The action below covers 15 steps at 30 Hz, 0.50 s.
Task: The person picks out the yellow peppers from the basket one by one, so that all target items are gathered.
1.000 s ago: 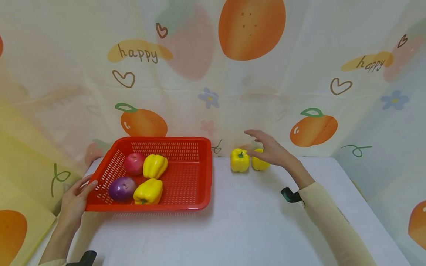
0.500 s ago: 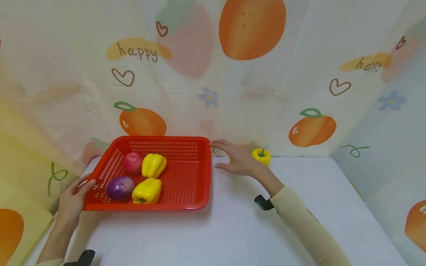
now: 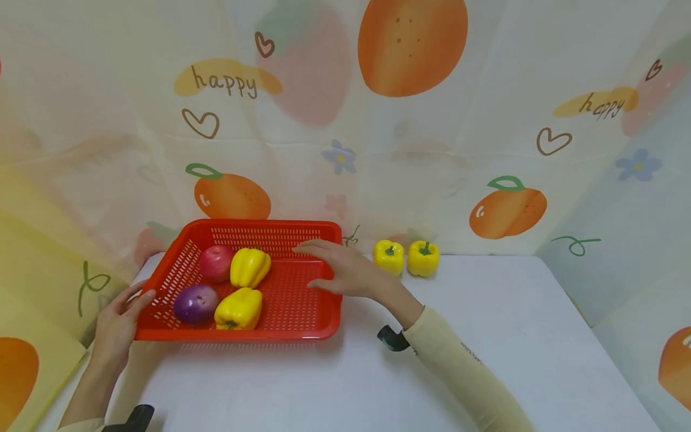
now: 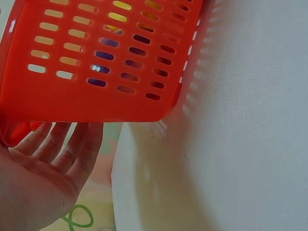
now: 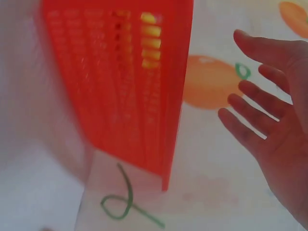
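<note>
In the head view, my left hand [image 3: 114, 327] grips the left rim of a red plastic basket [image 3: 297, 300], thumb over the edge. The left wrist view shows its fingers [image 4: 79, 154] partly hidden by the basket wall. Inside lie a red round fruit [image 3: 216, 263], a glossy purple round fruit or vegetable [image 3: 195, 304] and two yellow bell peppers, one behind [image 3: 251, 268] and one in front [image 3: 239, 309]. My right hand [image 3: 351, 270] overlaps the basket's right rim in the head view, fingers spread and holding nothing. From the right wrist, this hand [image 5: 279, 110] appears beside the basket's slotted wall.
Two more yellow bell peppers stand at the table's back edge, right of the basket: one nearer it [image 3: 388, 257] and one farther [image 3: 423, 258]. A white cloth covers the table [image 3: 345, 384]. Behind hangs a fruit-printed curtain [image 3: 432, 138] close to the back edge.
My right hand has moved left from beside the two loose peppers to the basket's right rim, uncovering both peppers. My left hand keeps its hold, and the basket's contents look unchanged.
</note>
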Motion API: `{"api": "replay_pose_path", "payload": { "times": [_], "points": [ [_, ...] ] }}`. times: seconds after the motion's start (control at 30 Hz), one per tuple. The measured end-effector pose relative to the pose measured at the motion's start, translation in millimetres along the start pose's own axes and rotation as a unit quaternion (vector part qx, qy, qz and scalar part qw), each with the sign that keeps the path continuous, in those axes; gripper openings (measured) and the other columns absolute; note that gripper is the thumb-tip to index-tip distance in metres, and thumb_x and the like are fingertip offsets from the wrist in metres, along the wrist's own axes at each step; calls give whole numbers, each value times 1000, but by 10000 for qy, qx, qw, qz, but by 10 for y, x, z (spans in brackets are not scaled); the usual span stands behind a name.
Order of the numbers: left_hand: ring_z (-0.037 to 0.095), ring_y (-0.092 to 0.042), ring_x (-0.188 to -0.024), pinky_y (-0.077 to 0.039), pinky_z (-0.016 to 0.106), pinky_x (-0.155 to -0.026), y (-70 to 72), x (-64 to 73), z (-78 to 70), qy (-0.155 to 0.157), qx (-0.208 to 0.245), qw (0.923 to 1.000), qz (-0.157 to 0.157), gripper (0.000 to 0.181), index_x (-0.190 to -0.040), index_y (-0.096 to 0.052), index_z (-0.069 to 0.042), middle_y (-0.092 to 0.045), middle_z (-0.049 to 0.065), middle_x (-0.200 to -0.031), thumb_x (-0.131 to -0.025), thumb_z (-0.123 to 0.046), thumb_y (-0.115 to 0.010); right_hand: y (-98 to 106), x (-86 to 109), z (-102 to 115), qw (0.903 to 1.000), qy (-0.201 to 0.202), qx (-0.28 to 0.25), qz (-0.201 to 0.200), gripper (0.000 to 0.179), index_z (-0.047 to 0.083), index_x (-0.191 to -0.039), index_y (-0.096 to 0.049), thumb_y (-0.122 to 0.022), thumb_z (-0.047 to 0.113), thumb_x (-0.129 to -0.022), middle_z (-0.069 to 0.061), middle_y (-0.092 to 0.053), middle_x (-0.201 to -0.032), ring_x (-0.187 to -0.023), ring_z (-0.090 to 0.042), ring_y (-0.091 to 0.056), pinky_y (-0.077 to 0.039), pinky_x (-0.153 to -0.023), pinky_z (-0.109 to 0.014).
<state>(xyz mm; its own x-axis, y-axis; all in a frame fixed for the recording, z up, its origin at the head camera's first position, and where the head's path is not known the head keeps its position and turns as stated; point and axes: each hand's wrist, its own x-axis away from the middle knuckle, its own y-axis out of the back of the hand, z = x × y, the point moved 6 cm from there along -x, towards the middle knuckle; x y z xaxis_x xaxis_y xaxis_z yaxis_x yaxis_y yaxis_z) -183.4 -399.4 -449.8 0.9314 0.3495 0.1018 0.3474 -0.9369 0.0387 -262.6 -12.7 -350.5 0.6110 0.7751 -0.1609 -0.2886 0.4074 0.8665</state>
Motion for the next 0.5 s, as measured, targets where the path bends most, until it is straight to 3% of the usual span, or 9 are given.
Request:
{"api": "replay_pose_path", "payload": {
  "times": [0.23,0.5],
  "points": [
    [-2,-64,-69,-54,19,-56,-7,9,10,-1,138,9999,1,32,-127,-58,-27,-65,-24,-84,-95,-26,-65,-182,-114,242,9992,142,-94,371,63,19,-144,-47,-73,32,-88,3,-47,-146,-134,-11,-43,-43,-104,-28],
    [-1,-64,-69,-54,19,-56,-18,3,2,-9,132,9999,31,31,-126,-58,-28,-65,-24,-84,-96,-26,-64,-455,-271,512,9958,315,347,784,76,25,-151,-35,-75,33,-87,6,-41,-151,-137,-9,-39,-42,-104,-26]
  ]
}}
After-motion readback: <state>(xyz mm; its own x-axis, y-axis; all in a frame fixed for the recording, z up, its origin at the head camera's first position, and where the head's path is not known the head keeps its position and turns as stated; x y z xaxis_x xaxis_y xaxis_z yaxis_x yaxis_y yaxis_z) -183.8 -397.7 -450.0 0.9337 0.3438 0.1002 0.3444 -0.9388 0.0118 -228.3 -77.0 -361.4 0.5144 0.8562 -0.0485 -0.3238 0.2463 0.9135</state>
